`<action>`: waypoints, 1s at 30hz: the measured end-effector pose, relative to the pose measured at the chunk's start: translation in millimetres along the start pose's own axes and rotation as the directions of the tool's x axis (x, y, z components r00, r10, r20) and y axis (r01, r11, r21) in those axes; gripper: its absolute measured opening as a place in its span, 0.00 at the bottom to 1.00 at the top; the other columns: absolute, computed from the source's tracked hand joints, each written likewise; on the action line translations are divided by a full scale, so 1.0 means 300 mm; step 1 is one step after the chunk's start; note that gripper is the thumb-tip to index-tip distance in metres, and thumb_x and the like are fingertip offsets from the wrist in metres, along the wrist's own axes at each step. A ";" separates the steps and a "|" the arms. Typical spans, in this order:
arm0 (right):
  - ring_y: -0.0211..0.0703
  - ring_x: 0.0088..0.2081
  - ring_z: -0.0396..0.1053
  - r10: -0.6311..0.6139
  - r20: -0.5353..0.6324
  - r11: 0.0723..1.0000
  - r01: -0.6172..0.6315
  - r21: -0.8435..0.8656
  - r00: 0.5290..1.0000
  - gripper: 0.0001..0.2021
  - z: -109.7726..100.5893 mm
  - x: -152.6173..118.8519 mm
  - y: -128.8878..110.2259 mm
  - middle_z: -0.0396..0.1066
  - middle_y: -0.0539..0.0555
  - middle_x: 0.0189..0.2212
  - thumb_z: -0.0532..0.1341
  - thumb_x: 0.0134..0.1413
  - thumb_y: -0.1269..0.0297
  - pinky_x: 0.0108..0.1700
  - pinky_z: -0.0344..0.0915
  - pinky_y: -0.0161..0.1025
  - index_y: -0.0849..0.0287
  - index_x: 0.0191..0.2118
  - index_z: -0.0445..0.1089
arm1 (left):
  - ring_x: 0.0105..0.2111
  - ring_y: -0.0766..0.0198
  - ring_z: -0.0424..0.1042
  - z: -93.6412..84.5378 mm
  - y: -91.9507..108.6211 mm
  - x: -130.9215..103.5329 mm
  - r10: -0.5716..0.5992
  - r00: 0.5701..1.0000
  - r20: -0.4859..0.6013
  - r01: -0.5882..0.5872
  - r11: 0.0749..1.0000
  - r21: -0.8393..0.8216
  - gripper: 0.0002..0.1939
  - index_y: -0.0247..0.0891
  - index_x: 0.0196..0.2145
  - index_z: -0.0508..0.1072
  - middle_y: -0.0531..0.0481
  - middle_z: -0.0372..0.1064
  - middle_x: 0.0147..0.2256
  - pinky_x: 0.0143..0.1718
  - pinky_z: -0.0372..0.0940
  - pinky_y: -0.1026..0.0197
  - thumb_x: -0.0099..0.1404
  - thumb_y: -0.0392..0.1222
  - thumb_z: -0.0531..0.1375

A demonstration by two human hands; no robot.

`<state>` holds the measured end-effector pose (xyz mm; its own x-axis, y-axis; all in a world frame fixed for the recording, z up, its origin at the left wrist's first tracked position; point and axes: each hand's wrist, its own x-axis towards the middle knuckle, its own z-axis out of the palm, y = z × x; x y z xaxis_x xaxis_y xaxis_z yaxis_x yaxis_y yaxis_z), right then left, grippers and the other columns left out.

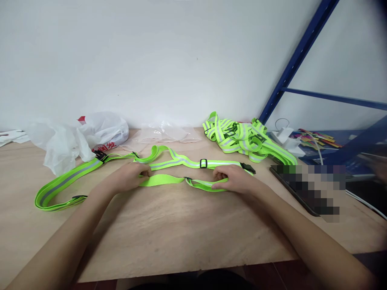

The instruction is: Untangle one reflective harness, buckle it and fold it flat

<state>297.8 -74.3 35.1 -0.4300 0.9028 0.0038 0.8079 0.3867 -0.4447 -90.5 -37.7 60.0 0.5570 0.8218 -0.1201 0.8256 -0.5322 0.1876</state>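
A neon-green reflective strap (163,180) with a grey stripe lies in loops on the wooden table. My left hand (130,177) has its fingers closed on one stretch of it, near the middle. Farther right, my right hand (234,179) pinches a doubled part of the same strap. Between the two hands a small black slider sits on the band. Behind them runs another stretch with a black adjuster buckle (203,163) and a black clip (248,168) at its right end. To the left, a long loop bends round below a black buckle (100,156).
Tangled green reflective straps (238,139) are heaped at the back right. White plastic bags (66,141) and clear film (166,133) lie along the wall. A dark phone-like device (298,193), partly pixelated, rests at right, near a white power strip (286,141) and blue shelf frame (298,60).
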 end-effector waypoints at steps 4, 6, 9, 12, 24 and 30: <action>0.53 0.45 0.71 -0.151 0.014 0.983 0.152 -0.103 0.988 0.27 0.007 -0.015 -0.061 0.74 0.57 0.46 0.72 0.43 0.45 0.44 0.64 0.42 0.56 0.46 0.72 | 0.44 0.53 0.72 0.022 0.040 0.001 0.050 0.995 -0.086 -0.033 0.982 0.185 0.12 0.42 0.40 0.77 0.48 0.76 0.41 0.59 0.54 0.41 0.66 0.37 0.54; 0.54 0.48 0.70 -0.220 0.014 0.963 0.219 -0.156 0.975 0.22 0.011 -0.022 -0.081 0.73 0.59 0.48 0.70 0.49 0.52 0.46 0.65 0.44 0.57 0.47 0.72 | 0.46 0.51 0.73 0.033 0.066 0.001 0.074 0.991 -0.109 -0.044 0.965 0.260 0.14 0.42 0.42 0.76 0.47 0.76 0.41 0.63 0.45 0.33 0.65 0.33 0.54; 0.51 0.45 0.70 -0.339 -0.007 0.920 0.331 -0.210 0.941 0.09 0.019 -0.027 -0.092 0.74 0.59 0.44 0.61 0.60 0.63 0.46 0.64 0.43 0.58 0.44 0.75 | 0.51 0.50 0.72 0.057 0.104 0.006 0.139 0.980 -0.143 -0.087 0.945 0.316 0.23 0.41 0.50 0.74 0.45 0.75 0.45 0.65 0.40 0.31 0.61 0.26 0.52; 0.48 0.43 0.70 -0.384 -0.045 0.901 0.364 -0.235 0.922 0.15 0.023 -0.021 -0.086 0.76 0.57 0.39 0.53 0.66 0.65 0.45 0.63 0.42 0.54 0.50 0.75 | 0.60 0.51 0.66 0.092 0.142 0.017 0.218 0.957 -0.193 -0.174 0.960 0.221 0.35 0.41 0.63 0.63 0.43 0.68 0.58 0.66 0.51 0.41 0.58 0.23 0.51; 0.47 0.36 0.68 -0.096 -0.150 0.928 0.034 -0.370 0.984 0.17 0.008 -0.015 -0.058 0.75 0.58 0.33 0.48 0.67 0.69 0.40 0.55 0.40 0.59 0.50 0.73 | 0.70 0.54 0.47 0.178 0.213 0.052 0.296 0.937 -0.187 -0.325 0.934 -0.149 0.33 0.40 0.72 0.43 0.42 0.44 0.71 0.70 0.48 0.48 0.76 0.52 0.48; 0.37 0.25 0.58 -0.137 0.002 0.976 0.135 0.170 0.991 0.20 -0.001 -0.022 -0.071 0.63 0.47 0.22 0.53 0.67 0.51 0.30 0.52 0.35 0.59 0.30 0.70 | 0.71 0.51 0.42 0.194 0.186 0.057 0.346 0.935 -0.072 -0.350 0.935 -0.051 0.31 0.47 0.71 0.50 0.45 0.41 0.72 0.70 0.39 0.42 0.76 0.58 0.46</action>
<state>283.5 -88.6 44.7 -0.5377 0.8407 0.0633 0.6620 0.4675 -0.5858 -29.6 -65.3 11.7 0.8005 0.5989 0.0226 0.5724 -0.7752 0.2671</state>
